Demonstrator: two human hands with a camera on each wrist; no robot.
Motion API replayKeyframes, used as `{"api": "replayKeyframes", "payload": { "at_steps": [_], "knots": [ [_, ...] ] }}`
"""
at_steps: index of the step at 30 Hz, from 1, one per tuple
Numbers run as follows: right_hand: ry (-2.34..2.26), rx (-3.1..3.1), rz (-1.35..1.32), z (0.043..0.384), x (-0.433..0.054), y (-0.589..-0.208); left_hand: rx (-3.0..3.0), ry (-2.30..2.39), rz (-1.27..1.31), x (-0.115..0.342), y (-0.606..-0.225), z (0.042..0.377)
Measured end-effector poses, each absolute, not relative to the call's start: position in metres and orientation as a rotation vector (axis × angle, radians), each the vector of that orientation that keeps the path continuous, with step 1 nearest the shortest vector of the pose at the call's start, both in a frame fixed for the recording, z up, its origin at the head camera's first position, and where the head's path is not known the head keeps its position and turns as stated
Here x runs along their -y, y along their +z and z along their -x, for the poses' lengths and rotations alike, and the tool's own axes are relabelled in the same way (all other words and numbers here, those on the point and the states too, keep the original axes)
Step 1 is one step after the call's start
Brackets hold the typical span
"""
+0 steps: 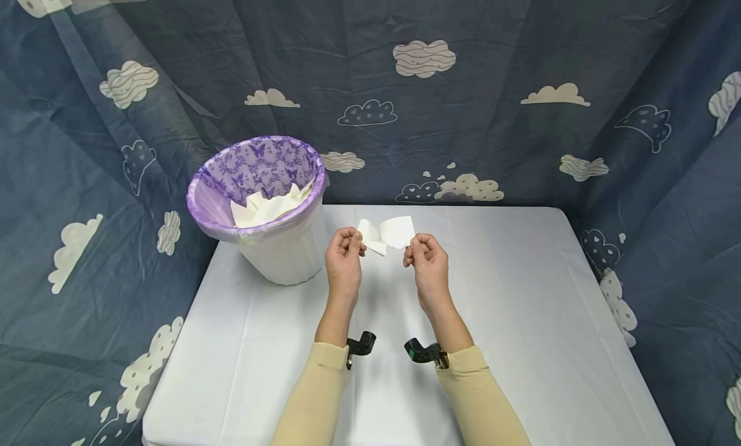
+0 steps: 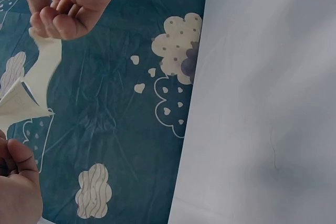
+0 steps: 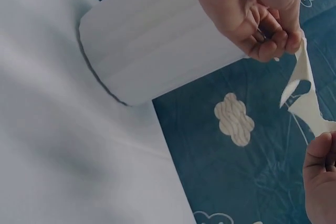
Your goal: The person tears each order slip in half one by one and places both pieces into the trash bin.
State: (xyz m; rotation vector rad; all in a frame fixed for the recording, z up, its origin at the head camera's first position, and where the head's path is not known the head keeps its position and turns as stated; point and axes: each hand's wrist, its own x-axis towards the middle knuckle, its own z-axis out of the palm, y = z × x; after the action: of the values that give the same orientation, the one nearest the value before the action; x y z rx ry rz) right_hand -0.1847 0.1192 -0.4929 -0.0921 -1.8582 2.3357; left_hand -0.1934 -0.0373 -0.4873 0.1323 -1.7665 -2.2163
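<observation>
Between my two hands is a small piece of cream paper (image 1: pixel 397 232), held up over the table. My left hand (image 1: pixel 345 253) pinches its left end between thumb and curled fingers. At the right end, my right hand (image 1: pixel 426 259) pinches the paper the same way. A notch parts the paper's upper edge in the middle, and a flap slants down near the left fingers. In the right wrist view the paper (image 3: pixel 310 103) shows a gap beside a narrow strip that joins both ends. The left wrist view shows the left hand (image 2: pixel 21 187) low and the right hand (image 2: pixel 79 3) above.
A white bin (image 1: pixel 289 256) with a purple butterfly-patterned liner (image 1: pixel 257 159) stands at the table's back left. Cream paper pieces (image 1: pixel 269 208) lie inside it. The white-covered table (image 1: pixel 521 317) is bordered by dark blue cloud-print curtains (image 1: pixel 475 137). Each wrist wears a black camera mount (image 1: pixel 425 352).
</observation>
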Motion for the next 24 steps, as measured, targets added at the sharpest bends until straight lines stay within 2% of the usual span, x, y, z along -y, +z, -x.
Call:
{"api": "replayKeyframes", "payload": {
  "at_steps": [24],
  "knots": [
    [2.249,1.857,0.168,0.188,-0.130,-0.497,1.742,-2.174,-0.135,0.042,-0.486,0.192]
  ]
}}
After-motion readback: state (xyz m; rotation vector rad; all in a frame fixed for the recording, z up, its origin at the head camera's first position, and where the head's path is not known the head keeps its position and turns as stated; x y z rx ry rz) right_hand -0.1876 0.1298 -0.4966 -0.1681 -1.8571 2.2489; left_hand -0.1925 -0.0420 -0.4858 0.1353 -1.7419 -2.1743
